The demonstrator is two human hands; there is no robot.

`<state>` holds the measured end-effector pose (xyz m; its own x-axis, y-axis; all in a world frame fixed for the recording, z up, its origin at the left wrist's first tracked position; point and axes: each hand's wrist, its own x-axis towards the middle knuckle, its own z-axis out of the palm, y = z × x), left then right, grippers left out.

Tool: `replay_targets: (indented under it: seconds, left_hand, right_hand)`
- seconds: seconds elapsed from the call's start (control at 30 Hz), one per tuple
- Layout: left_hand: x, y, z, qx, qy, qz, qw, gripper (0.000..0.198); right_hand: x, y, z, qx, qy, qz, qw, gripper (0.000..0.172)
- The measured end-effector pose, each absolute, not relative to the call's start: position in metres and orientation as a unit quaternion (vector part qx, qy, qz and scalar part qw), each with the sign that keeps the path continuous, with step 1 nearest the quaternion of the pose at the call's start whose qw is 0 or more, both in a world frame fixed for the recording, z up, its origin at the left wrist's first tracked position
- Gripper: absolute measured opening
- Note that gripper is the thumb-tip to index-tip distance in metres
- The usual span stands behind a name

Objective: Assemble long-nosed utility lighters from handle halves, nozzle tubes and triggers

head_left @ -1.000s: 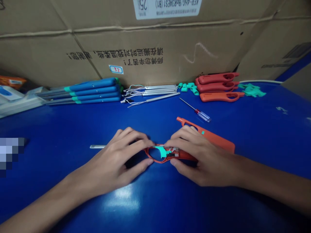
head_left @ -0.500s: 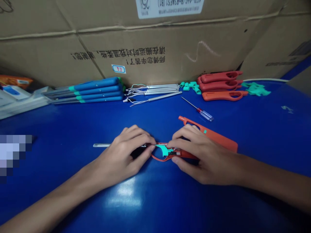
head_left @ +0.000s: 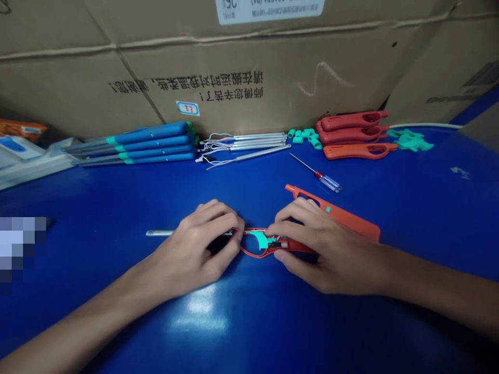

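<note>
An opened orange gas lighter point(head_left: 253, 254) lies on the blue table, its inside facing up. A teal trigger point(head_left: 262, 240) sits in the shell, with thin wires and a small black part to its right. From the left end runs a silver tube point(head_left: 159, 233), partly covered by my left hand point(head_left: 208, 234), whose thumb and fingertips pinch the joint between tube and shell. My right hand point(head_left: 315, 241) grips the handle end, thumb at the near edge and fingers at the far one. Behind that hand rests the other orange shell half point(head_left: 351, 221), partly hidden.
Along the cardboard box point(head_left: 249, 67) lie blue lighters point(head_left: 156, 140), silver tubes with wires point(head_left: 259, 143), teal caps point(head_left: 304, 136), orange-red shells point(head_left: 354, 135) and teal triggers point(head_left: 411, 139). A clear-handled screwdriver point(head_left: 327, 180) lies in front of the shells.
My left fingertips have slid slightly left along the shell's end, away from the trigger. My right hand keeps its grip. The whole view has shifted a little.
</note>
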<state>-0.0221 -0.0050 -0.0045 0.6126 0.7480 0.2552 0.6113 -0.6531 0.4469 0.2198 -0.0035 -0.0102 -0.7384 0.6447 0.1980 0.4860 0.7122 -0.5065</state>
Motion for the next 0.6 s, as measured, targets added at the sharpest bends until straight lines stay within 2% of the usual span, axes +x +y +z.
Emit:
replay_targets:
  seconds: [0.37,0.6]
  left_hand:
    - [-0.0206,-0.0076,-0.006,0.874,0.412,0.201,0.161,0.015]
    - [-0.0211,-0.0094,-0.009,0.862,0.419,0.236,0.159,0.01]
  right_hand:
    - [0.2195,-0.0038,-0.0104,-0.31,-0.91,0.204,0.186,0.024]
    - [0.2203,-0.0049,-0.0094,-0.313,-0.907,0.213,0.187,0.026]
